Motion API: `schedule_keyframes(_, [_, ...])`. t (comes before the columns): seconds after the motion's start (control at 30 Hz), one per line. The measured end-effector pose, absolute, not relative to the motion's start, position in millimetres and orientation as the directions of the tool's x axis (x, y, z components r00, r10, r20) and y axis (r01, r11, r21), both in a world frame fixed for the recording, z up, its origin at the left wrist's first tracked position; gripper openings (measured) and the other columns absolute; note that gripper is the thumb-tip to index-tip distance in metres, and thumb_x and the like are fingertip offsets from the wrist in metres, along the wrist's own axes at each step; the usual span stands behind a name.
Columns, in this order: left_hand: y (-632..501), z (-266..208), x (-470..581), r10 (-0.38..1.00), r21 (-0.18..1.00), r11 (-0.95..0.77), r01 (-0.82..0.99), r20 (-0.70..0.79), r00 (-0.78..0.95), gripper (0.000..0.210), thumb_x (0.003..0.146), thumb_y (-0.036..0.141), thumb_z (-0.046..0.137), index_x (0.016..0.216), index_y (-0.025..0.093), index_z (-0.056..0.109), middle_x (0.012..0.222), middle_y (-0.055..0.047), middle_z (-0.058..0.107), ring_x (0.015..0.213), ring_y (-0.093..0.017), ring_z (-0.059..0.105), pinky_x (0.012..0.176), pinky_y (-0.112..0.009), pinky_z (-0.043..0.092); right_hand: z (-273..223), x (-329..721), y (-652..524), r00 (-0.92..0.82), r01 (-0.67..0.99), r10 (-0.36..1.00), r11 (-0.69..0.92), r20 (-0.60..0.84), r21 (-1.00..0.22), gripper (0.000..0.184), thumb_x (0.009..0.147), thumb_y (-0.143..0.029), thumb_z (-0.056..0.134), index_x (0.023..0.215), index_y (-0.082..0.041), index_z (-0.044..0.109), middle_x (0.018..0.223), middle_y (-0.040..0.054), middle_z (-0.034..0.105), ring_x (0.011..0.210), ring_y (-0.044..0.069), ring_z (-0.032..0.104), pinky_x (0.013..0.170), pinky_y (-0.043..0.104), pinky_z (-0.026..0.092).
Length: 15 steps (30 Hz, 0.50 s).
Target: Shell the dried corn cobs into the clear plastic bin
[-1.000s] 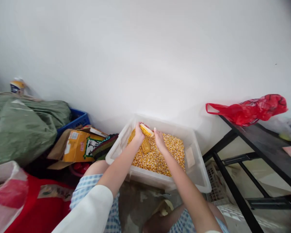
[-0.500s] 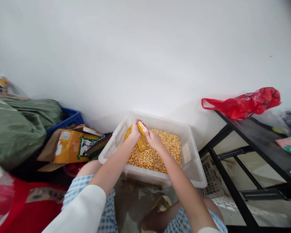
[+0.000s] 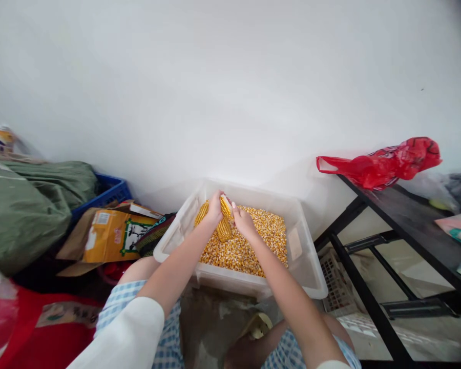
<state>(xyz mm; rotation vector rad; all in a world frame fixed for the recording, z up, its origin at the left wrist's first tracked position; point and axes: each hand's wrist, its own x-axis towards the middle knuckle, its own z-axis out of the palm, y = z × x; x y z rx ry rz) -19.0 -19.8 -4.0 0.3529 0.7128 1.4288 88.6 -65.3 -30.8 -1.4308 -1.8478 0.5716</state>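
Note:
Between my two hands is a partly stripped corn cob (image 3: 225, 206), yellow on one side and pale on the other. My left hand (image 3: 215, 209) is wrapped round its left side. My right hand (image 3: 243, 221) closes on its right side, the thumb pressed against the rows. Beneath them, a whole ear of corn (image 3: 225, 230) rests on loose corn kernels (image 3: 249, 256). Another ear (image 3: 202, 212) lies by the left wall of the tub. All of this is inside a translucent plastic tub (image 3: 230, 277).
On the left are a torn yellow cardboard box (image 3: 107, 236), a blue crate (image 3: 113, 192), a green sack (image 3: 34, 205) and a red bag (image 3: 57, 328). To the right stands a black-framed table (image 3: 418, 225) with a red plastic bag (image 3: 384, 163) on it. A white wall rises behind the tub.
The cob in my hands has turned slightly, showing more yellow kernels and less of its pale side. My right thumb has shifted along it. The view has moved a little.

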Motion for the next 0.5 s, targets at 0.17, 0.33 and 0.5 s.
schedule_keyframes(0.17, [-17,-9,-15,0.981,0.725,0.087,-0.684,-0.180,-0.067,0.020,0.067,0.031,0.050,0.055,0.016,0.047,0.043,0.001,0.048,0.049,-0.013,0.054,0.050,-0.023,0.044,-24,89,-69,-0.192,0.616,0.939,0.343,0.287,-0.709,0.053,0.087,-0.057,0.025,0.100,-0.019,0.060,0.083,0.0044,0.064,0.078,0.018,0.058,0.068,0.025,0.042])
schedule_keyframes(0.33, [-17,-15,-9,0.969,0.806,-0.018,-0.591,-0.131,-0.208,0.023,0.066,0.035,0.052,0.053,0.016,0.048,0.041,0.001,0.047,0.049,-0.014,0.055,0.050,-0.023,0.044,-18,85,-77,-0.216,0.720,0.922,0.372,0.320,-0.585,0.056,0.091,-0.049,0.014,0.104,-0.018,0.059,0.090,0.0089,0.064,0.085,0.022,0.059,0.074,0.029,0.041])
schedule_keyframes(0.5, [-14,-17,-7,0.971,0.820,-0.046,-0.570,-0.096,-0.217,0.024,0.066,0.037,0.052,0.054,0.016,0.048,0.042,0.000,0.049,0.049,-0.014,0.055,0.050,-0.024,0.044,-14,86,-75,-0.227,0.742,0.921,0.374,0.316,-0.557,0.053,0.090,-0.051,0.018,0.108,-0.021,0.058,0.088,0.0070,0.065,0.084,0.022,0.059,0.074,0.028,0.042])
